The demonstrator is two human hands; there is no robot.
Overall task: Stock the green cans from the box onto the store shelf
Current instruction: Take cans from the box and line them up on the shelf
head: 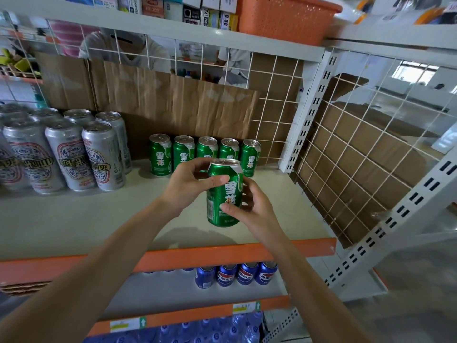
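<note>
Both hands hold one green can [223, 194] upright above the cream shelf board [99, 219]. My left hand [190, 184] grips its upper part, thumb across the front. My right hand [249, 206] grips its lower part from the right, thumb on the label. Behind it, several green cans [160, 154] stand in a row at the back of the shelf, against brown cardboard. The box is not in view.
Tall silver cans [66, 154] stand at the shelf's left. A white wire grid [358, 157] closes the right end. The shelf has an orange front edge [222, 253]; blue cans [227, 274] sit on the shelf below. An orange basket [286, 18] sits on the shelf above.
</note>
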